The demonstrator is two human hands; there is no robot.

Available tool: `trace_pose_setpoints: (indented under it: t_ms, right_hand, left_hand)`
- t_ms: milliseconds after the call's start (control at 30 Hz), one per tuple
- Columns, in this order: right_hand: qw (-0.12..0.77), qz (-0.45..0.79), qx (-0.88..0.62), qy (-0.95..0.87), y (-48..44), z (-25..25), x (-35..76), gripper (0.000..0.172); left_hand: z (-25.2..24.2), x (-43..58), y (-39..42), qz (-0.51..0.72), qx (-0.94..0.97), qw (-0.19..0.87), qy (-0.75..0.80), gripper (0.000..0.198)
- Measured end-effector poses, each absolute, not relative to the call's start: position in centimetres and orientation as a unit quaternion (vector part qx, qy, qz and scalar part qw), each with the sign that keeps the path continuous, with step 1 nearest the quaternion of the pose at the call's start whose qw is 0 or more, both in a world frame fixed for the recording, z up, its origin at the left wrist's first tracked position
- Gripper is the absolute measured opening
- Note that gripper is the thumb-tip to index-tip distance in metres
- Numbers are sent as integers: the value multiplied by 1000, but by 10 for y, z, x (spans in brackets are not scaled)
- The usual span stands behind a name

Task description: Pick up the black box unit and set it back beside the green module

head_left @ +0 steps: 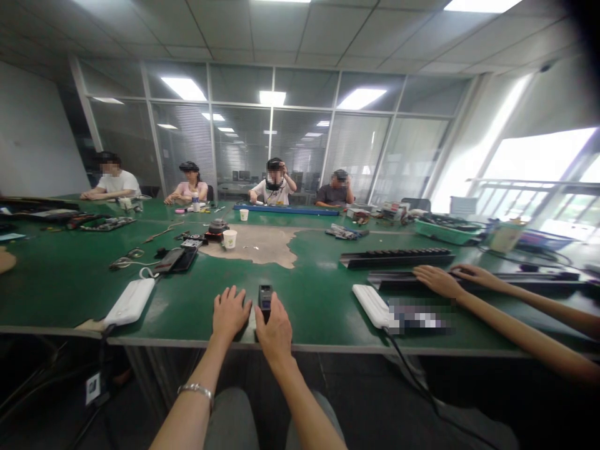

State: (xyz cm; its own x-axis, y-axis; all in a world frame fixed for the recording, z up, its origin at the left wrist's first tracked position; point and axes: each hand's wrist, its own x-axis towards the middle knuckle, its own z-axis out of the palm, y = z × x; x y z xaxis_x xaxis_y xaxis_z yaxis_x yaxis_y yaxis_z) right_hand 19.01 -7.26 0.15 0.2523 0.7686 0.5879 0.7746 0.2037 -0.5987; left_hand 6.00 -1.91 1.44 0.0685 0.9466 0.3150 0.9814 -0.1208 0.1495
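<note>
Black box-shaped device [265, 291] at glossy green tabletop [323, 297], framed glass partition [300, 140] beyond; right fingers [277, 306] grip it, left fingers [230, 295] loosely spread

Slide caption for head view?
Right hand holds a small black device on a green table; left hand rests beside it.

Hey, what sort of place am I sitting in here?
Probably a shared workroom, perhaps in an office building: several people sit around a long green table strewn with hardware such as black rails, and a glass partition stands behind.
</note>
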Motion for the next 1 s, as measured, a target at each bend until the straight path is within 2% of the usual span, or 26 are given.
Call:
trace_pose_setpoints:
  t_ms: [133,467,767,1000]
  right_hand:
    - [485,21,-629,-607,-72,10,191,61]
    - [569,23,-588,-574,-76,59,223,62]
    - [514,11,-643,-567,-66,5,267,65]
    - [497,-2,-634,-592,-68,1,262,62]
  left_hand:
    - [14,60,-19,-173,-731,55,-658,48]
    - [14,60,-20,-177,-731,54,-656,49]
    - [15,61,-20,-179,-730,51,-658,48]
    - [14,61,-19,-173,-731,60,-657,48]
